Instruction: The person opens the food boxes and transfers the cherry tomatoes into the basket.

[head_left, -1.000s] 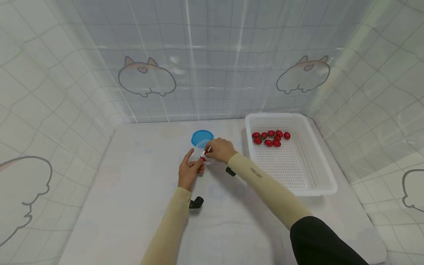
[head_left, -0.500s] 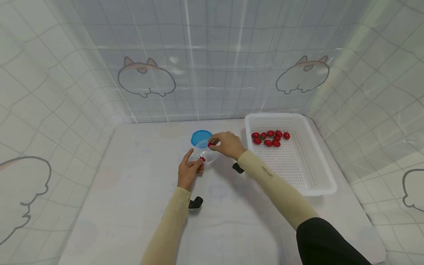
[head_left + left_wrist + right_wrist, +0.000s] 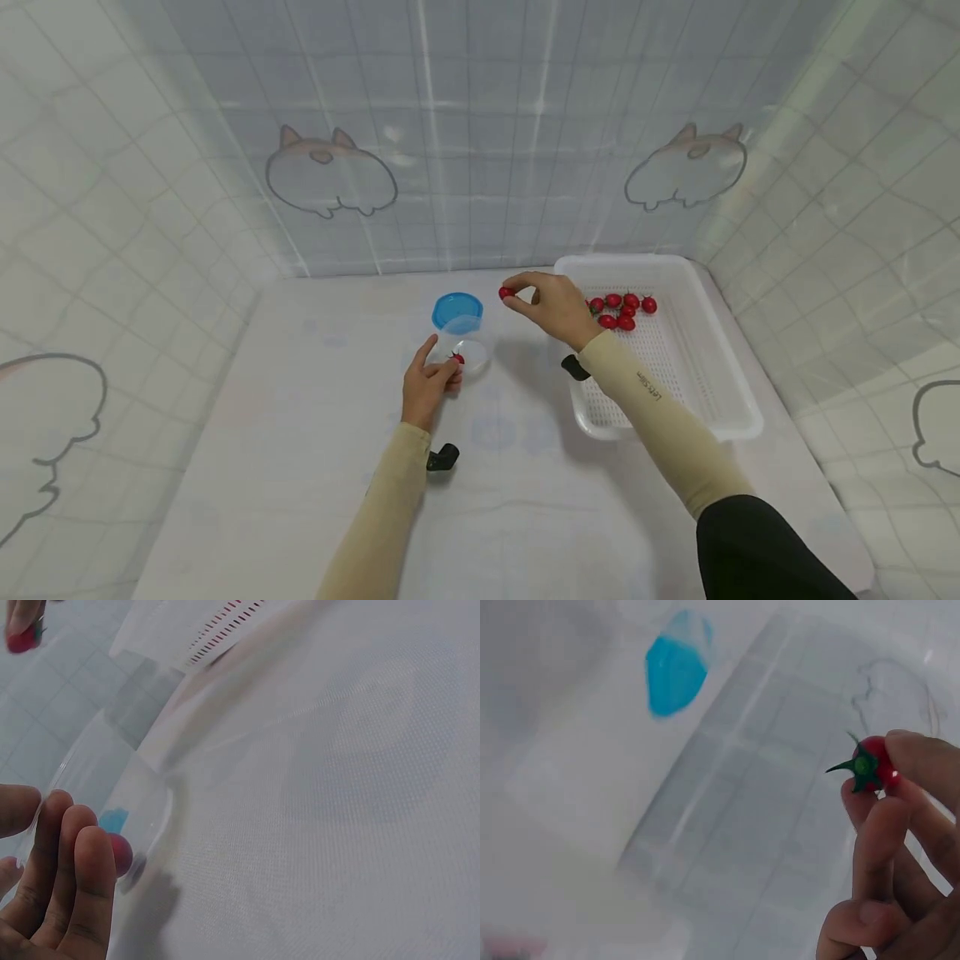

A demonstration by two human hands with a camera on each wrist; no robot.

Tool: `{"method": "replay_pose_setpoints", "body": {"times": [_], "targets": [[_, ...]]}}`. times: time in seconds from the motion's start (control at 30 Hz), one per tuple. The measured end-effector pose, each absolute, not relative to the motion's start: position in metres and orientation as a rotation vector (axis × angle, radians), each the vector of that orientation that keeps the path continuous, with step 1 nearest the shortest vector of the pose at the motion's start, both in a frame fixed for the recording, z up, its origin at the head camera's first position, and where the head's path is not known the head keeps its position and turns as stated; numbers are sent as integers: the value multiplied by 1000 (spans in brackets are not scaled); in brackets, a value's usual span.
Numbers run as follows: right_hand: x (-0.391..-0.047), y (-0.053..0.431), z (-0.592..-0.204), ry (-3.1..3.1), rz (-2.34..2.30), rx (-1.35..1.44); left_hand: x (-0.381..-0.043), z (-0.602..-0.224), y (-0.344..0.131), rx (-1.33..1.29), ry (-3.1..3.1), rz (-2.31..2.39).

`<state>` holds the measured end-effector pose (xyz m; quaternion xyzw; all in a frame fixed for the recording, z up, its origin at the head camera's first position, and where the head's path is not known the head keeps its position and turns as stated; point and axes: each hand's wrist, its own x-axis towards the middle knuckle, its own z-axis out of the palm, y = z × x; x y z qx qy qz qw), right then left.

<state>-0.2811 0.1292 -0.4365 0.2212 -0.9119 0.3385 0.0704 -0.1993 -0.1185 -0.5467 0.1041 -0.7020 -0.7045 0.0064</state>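
Observation:
My left hand [image 3: 426, 390] grips a small clear plastic container [image 3: 477, 357], fingers curled round its wall and thumb at the rim. A red cherry tomato [image 3: 458, 359] lies in it near the thumb, also seen through the wall in the left wrist view. Raised off to the right, between container and basket, my right hand [image 3: 561, 310] pinches another cherry tomato [image 3: 879, 760] between thumb and fingertips. Its green stem star faces the right wrist camera. A round blue lid [image 3: 456, 307] lies on the table just behind the container, partly seen through the clear rim.
At the right stands a white perforated plastic basket [image 3: 737, 375] with several cherry tomatoes [image 3: 627, 312] at its far end, partly covered by my right hand. Tiled-print sheeting [image 3: 480, 167] walls the table [image 3: 315, 375] at the back and both sides.
My right hand has moved from the container up and to the right, carrying the cherry tomato towards the basket. The left hand and container have stayed in place.

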Motion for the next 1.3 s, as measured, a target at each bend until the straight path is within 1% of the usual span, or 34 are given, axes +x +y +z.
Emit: {"method": "replay_pose_setpoints", "body": {"times": [0.2, 0.6, 1.03, 1.3], "targets": [[-288, 163, -431, -2710, 1052, 578, -198, -546, -121, 331, -2210, -2175], [-295, 228, -443, -2807, 975, 341, -195, -547, -123, 342, -2216, -2167], [-304, 268, -469, -2865, 914, 253, -194, -543, -122, 352, -2201, -2212], [-310, 283, -480, -2953, 819, 214, -194, -543, -121, 334, -2183, -2237]]}}
